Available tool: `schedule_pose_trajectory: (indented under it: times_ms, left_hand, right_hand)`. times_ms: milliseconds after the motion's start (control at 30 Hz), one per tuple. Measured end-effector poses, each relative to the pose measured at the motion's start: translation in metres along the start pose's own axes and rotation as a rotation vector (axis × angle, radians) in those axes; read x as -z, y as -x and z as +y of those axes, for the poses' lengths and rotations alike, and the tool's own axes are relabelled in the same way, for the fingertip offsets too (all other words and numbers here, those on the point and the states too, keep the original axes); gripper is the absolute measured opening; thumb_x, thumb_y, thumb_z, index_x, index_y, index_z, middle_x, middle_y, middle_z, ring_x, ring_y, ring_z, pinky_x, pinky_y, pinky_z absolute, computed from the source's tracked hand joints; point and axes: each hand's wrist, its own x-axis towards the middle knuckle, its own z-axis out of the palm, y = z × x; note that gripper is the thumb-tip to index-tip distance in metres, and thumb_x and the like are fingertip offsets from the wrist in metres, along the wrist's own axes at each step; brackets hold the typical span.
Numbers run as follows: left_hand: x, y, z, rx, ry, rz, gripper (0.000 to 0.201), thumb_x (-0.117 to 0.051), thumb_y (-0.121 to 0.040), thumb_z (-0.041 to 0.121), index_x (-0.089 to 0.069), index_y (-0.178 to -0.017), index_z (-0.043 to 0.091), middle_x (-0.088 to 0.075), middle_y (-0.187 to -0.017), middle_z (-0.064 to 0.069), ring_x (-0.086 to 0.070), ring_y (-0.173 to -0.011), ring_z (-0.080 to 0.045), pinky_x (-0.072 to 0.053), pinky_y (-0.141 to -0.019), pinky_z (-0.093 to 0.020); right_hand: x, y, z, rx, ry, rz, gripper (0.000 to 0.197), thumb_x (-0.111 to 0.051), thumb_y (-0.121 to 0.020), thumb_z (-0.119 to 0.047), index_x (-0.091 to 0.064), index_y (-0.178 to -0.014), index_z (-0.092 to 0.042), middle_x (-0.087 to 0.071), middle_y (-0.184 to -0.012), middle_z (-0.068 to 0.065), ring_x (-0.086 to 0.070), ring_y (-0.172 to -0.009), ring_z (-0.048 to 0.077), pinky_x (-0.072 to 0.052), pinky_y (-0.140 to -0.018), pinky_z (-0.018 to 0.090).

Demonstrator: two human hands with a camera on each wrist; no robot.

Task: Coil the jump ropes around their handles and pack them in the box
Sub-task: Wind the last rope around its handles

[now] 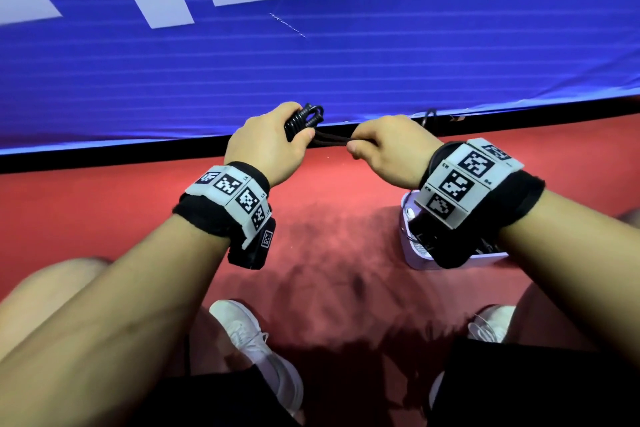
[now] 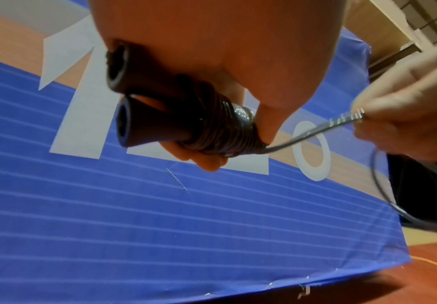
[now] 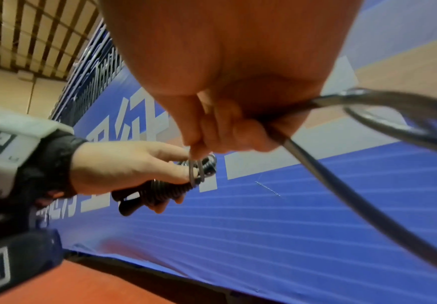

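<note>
My left hand (image 1: 268, 140) grips the two black handles (image 2: 144, 115) of a jump rope, held side by side, with several turns of black rope (image 2: 225, 131) coiled round them. A short taut stretch of rope (image 1: 332, 141) runs from the coil to my right hand (image 1: 384, 146), which grips it in a fist. Past that fist, the loose rope (image 3: 347, 189) loops away to the right. The white box (image 1: 412, 250) stands on the red floor under my right wrist, with white and dark things inside, partly hidden by the wrist band.
A big blue banner (image 1: 311, 62) with white lettering lies on the floor ahead, its black edge (image 1: 104, 156) just below my hands. Red carpet (image 1: 329, 236) spreads between my knees. My two white shoes (image 1: 249, 333) rest at the bottom of the head view.
</note>
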Motion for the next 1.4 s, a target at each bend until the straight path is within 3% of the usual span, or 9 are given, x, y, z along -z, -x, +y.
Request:
schedule_pose_trajectory:
  times_ms: [267, 500, 667, 933, 1033, 1100, 1167, 1300, 1400]
  left_hand:
    - [0.001, 0.021, 0.021, -0.212, -0.053, -0.127, 0.028, -0.048, -0.089, 0.054, -0.056, -0.111, 0.038, -0.055, -0.069, 0.011, -0.056, -0.076, -0.023, -0.039, -0.065, -0.031]
    - [-0.002, 0.029, 0.031, -0.239, 0.074, -0.090, 0.035, -0.058, -0.079, 0.067, -0.065, -0.103, 0.043, -0.055, -0.061, 0.017, -0.051, -0.060, -0.007, -0.040, -0.060, -0.028]
    - [-0.003, 0.033, 0.033, -0.261, 0.188, -0.050, 0.032, -0.064, -0.078, 0.062, -0.067, -0.101, 0.039, -0.055, -0.062, 0.019, -0.051, -0.061, -0.007, -0.044, -0.063, -0.027]
    - [-0.006, 0.029, 0.034, -0.143, 0.373, 0.035, 0.035, -0.060, -0.064, 0.067, -0.059, -0.082, 0.037, -0.060, -0.066, 0.014, -0.056, -0.066, -0.007, -0.048, -0.065, -0.029]
    - [-0.006, 0.028, 0.036, -0.075, 0.469, 0.067, 0.040, -0.066, -0.065, 0.059, -0.060, -0.100, 0.040, -0.055, -0.058, 0.017, -0.053, -0.060, -0.003, -0.048, -0.067, -0.028]
    - [-0.005, 0.026, 0.035, -0.077, 0.530, 0.077, 0.052, -0.067, -0.068, 0.057, -0.061, -0.117, 0.040, -0.060, -0.066, 0.021, -0.059, -0.071, -0.002, -0.051, -0.078, -0.028]
    - [-0.003, 0.024, 0.034, -0.098, 0.598, 0.081, 0.042, -0.063, -0.072, 0.055, -0.066, -0.110, 0.038, -0.069, -0.081, 0.017, -0.064, -0.082, -0.007, -0.054, -0.084, -0.038]
    - [0.000, 0.015, 0.031, -0.085, 0.665, 0.111, 0.025, -0.060, -0.078, 0.045, -0.067, -0.092, 0.026, -0.063, -0.071, 0.000, -0.060, -0.070, -0.027, -0.053, -0.067, -0.051]
    - [0.001, 0.012, 0.030, -0.038, 0.705, 0.112, 0.021, -0.061, -0.079, 0.043, -0.066, -0.091, 0.028, -0.062, -0.069, 0.004, -0.061, -0.069, -0.028, -0.054, -0.069, -0.053]
  right_hand:
    - [0.011, -0.006, 0.003, -0.010, -0.225, 0.235, 0.022, -0.050, -0.093, -0.026, -0.064, -0.080, -0.015, -0.065, -0.080, 0.007, -0.056, -0.081, 0.023, -0.041, -0.075, 0.033]
    - [0.010, -0.008, 0.004, -0.040, -0.461, 0.195, 0.025, -0.056, -0.091, -0.022, -0.066, -0.069, -0.015, -0.067, -0.074, 0.007, -0.060, -0.073, 0.021, -0.047, -0.073, 0.031]
    - [0.005, -0.013, 0.012, -0.128, -0.747, 0.119, 0.033, -0.062, -0.088, -0.022, -0.063, -0.055, -0.020, -0.046, -0.048, -0.005, -0.036, -0.042, 0.008, -0.030, -0.045, 0.021]
    - [-0.008, -0.018, 0.013, -0.145, -1.171, -0.017, 0.024, -0.051, -0.094, -0.024, -0.055, -0.081, -0.006, -0.034, -0.059, 0.002, -0.025, -0.042, 0.006, -0.023, -0.043, 0.019]
    - [-0.017, -0.018, 0.012, -0.156, -1.279, -0.037, 0.030, -0.047, -0.097, -0.024, -0.048, -0.069, -0.011, -0.037, -0.053, -0.002, -0.026, -0.040, 0.006, -0.027, -0.043, 0.019]
    - [-0.023, -0.018, 0.012, -0.146, -1.255, -0.016, 0.029, -0.048, -0.094, -0.019, -0.048, -0.065, -0.013, -0.043, -0.052, -0.002, -0.032, -0.041, 0.008, -0.033, -0.045, 0.021]
    - [-0.030, -0.018, 0.011, -0.105, -1.106, 0.023, 0.031, -0.045, -0.095, -0.018, -0.050, -0.065, -0.012, -0.047, -0.054, 0.002, -0.038, -0.042, 0.011, -0.038, -0.049, 0.026]
    - [-0.049, -0.012, 0.006, -0.035, -0.709, 0.021, 0.034, -0.038, -0.101, -0.023, -0.053, -0.072, -0.017, -0.045, -0.057, 0.002, -0.041, -0.044, 0.006, -0.039, -0.054, 0.025]
    - [-0.053, -0.014, 0.008, -0.031, -0.525, -0.015, 0.030, -0.048, -0.096, -0.019, -0.045, -0.066, -0.019, -0.041, -0.061, -0.004, -0.040, -0.058, 0.012, -0.037, -0.063, 0.030]
